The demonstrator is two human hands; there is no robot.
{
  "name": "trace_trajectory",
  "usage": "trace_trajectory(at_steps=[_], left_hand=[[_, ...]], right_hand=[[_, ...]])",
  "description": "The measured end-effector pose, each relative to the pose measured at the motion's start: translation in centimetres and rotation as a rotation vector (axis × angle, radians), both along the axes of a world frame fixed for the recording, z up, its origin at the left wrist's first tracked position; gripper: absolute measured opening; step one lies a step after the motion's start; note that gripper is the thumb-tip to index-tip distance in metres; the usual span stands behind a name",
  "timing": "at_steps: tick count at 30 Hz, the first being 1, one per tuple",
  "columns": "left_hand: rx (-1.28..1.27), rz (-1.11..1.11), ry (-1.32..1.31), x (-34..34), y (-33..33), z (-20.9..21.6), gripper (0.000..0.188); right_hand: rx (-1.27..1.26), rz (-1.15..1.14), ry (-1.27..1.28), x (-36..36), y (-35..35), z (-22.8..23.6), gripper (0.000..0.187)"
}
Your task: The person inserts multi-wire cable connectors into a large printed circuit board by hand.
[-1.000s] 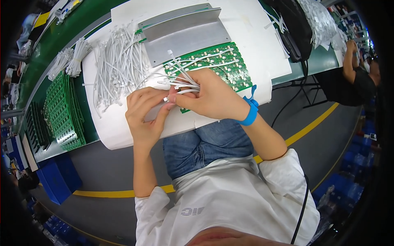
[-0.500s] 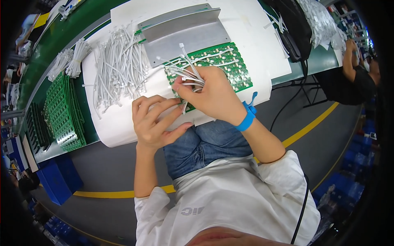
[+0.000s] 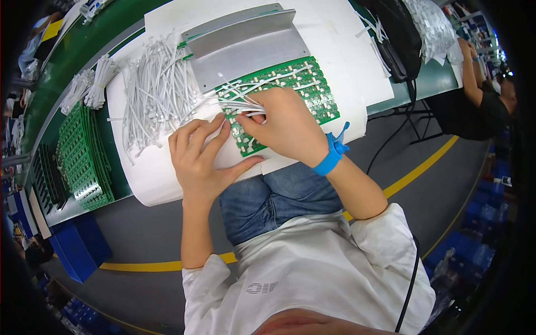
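A green circuit board panel [image 3: 325, 106] with rows of small white connectors lies on the white sheet in front of me. My right hand [image 3: 289, 124], with a blue wrist strap [image 3: 333, 156], is closed around a small bunch of white cables [image 3: 237, 104] above the panel's left half. A few white cables [image 3: 298, 72] lie across the panel's far part. At its left edge is my left hand [image 3: 196, 159], thumb spread away and fingertips by the panel's edge; I see nothing held in it. My right hand hides part of the panel.
A loose pile of white cables [image 3: 153, 92] lies left of the panel, with tied bundles [image 3: 102, 81] beyond. An angled grey metal plate [image 3: 251, 50] borders the panel's far side. Stacked green panels [image 3: 84, 151] stand far left, a black bag [image 3: 399, 39] at right. Another person's arm [image 3: 470, 72] shows far right.
My left hand has shifted left and up along the panel's edge, its fingers reaching farther. The cables in my right hand have swung lower and now point left.
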State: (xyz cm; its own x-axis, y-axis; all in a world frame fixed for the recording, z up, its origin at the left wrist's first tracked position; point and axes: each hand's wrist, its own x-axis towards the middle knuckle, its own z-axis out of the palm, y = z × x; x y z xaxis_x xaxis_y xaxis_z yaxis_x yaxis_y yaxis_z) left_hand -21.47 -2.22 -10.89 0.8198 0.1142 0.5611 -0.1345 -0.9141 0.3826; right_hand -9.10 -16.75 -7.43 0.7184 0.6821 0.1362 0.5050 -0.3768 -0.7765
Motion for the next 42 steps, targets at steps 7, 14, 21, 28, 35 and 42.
trace_trajectory(at_steps=[7,14,21,28,35,42], left_hand=[[0.013,-0.001,0.028,0.1,0.1,0.0,0.061],[-0.001,-0.003,0.021,0.2,0.0,-0.1,0.058],[-0.006,0.005,0.022,0.1,0.1,0.0,0.059],[0.003,0.001,0.027,0.1,0.1,0.1,0.058],[0.005,0.008,0.02,0.2,-0.1,0.2,0.055],[-0.019,-0.018,0.016,0.2,0.0,0.3,0.053]], right_hand=[[-0.008,0.002,-0.083,0.1,0.6,-0.5,0.014],[-0.07,-0.002,-0.141,-0.4,1.0,-0.2,0.011],[0.007,0.01,-0.049,0.1,0.4,-0.7,0.012],[-0.044,0.038,-0.158,-0.4,0.5,-1.3,0.014],[-0.098,0.015,-0.159,-0.9,0.6,-1.1,0.015],[-0.099,0.025,-0.196,-0.8,0.8,-1.3,0.017]])
